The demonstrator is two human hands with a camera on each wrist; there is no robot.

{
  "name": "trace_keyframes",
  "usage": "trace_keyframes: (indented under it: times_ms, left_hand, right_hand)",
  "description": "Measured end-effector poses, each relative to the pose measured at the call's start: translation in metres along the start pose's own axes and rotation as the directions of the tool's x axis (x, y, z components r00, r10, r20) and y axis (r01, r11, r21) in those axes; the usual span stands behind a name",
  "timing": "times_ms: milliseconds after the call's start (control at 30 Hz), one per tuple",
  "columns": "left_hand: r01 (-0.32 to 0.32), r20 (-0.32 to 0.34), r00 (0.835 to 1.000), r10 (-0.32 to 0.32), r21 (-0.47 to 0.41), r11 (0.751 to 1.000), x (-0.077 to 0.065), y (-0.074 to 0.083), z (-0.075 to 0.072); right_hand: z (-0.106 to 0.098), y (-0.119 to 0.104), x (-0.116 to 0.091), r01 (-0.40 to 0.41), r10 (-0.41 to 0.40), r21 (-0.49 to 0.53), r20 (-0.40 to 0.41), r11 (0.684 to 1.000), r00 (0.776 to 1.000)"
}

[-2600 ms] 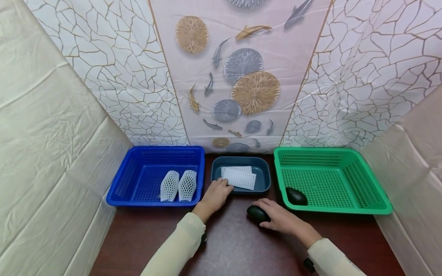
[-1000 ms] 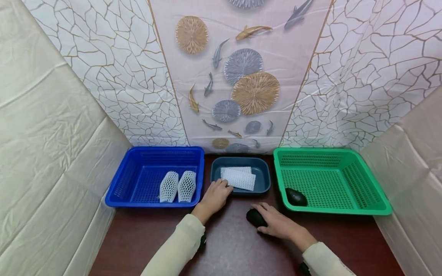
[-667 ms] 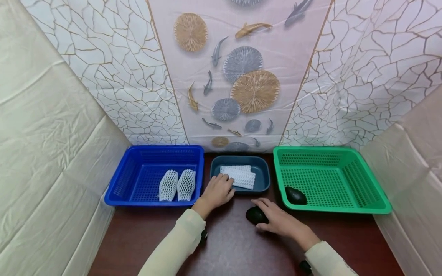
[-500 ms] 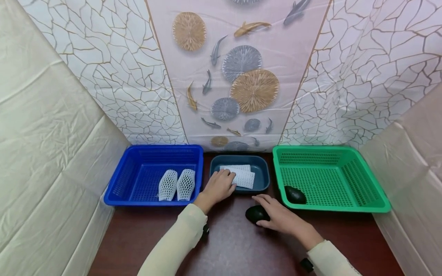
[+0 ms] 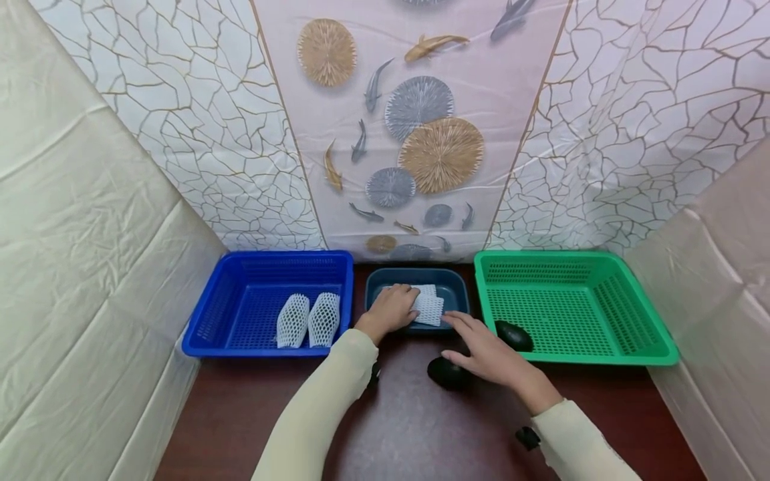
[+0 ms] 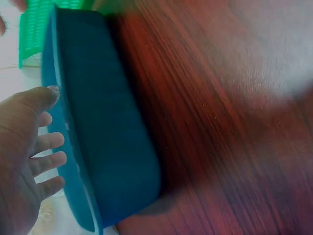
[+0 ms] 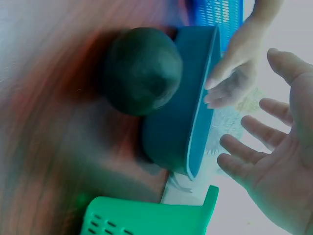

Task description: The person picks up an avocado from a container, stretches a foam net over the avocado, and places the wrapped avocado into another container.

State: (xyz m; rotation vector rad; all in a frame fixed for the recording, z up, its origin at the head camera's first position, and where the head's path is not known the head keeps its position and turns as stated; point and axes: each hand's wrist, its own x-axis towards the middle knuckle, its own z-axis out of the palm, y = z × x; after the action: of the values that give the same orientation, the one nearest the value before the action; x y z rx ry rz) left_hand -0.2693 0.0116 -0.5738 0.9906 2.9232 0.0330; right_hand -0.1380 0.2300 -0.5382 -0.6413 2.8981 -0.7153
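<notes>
My left hand (image 5: pixel 392 308) reaches over the front rim of the small dark teal tray (image 5: pixel 455 283), its fingers above the white foam net sleeves (image 5: pixel 430 311) lying flat there. In the left wrist view its thumb and fingers are loosely spread at the tray's rim, holding nothing visible. My right hand (image 5: pixel 490 351) is raised over the table, fingers extended toward the tray's front right corner. Below it a dark green avocado (image 5: pixel 446 374) rests on the table, partly covered by that hand in the head view. The right wrist view shows the right palm bare and the avocado apart from it.
At left a blue basket (image 5: pixel 259 352) holds two bulging white net sleeves (image 5: pixel 293 321). The green basket (image 5: pixel 592 358) at right has another avocado (image 5: pixel 514 335) in its near left corner. Patterned cloth walls (image 5: pixel 385 220) stand behind and at both sides.
My right hand has let go of the avocado, leaving it on the table, and has moved up toward the tray. The left hand has gone farther over the tray and its net sleeves.
</notes>
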Motion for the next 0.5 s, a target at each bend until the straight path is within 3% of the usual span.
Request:
trace_keyframes:
  times_ms: [167,500]
  left_hand:
    - [0.006,0.039,0.999,-0.006,0.018,1.0,0.012,0.001,0.008]
    - [-0.02,0.067,0.998,0.018,0.029,0.999,0.018,0.004,0.012]
  right_hand:
    - [-0.002,-0.001,0.013,-0.028,0.028,0.028,0.001,0.999,1.0]
    - [0.003,0.006,0.027,-0.129,0.127,0.108,0.026,0.986,0.992]
